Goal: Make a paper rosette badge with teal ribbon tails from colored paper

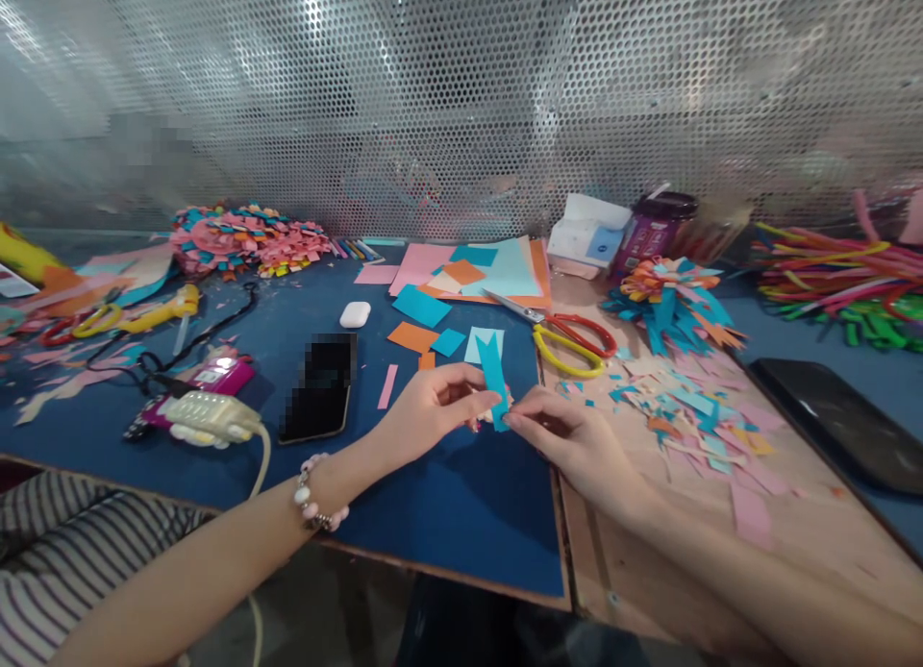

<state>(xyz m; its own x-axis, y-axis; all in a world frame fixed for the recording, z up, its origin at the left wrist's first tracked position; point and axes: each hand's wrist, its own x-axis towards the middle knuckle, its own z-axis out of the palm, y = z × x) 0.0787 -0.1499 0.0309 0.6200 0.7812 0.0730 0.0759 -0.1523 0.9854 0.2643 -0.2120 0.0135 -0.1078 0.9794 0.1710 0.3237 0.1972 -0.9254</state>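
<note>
A blue paper strip with a V-shaped notch at its upper end stands nearly upright between my hands. My left hand is closed on it, thumb across its front; a beaded bracelet circles that wrist. At the strip's lower right edge, my right hand pinches with thumb and forefinger. Something small and pinkish shows partly behind the strip, too hidden to name. Just beyond my hands lie a pale blue paper piece, an orange piece and scissors with red and yellow handles.
Paper scraps litter the wooden strip on the right, near a fringed paper bundle. A black phone, a white earbud case and a power strip with a cable lie left. Perforated metal walls the back.
</note>
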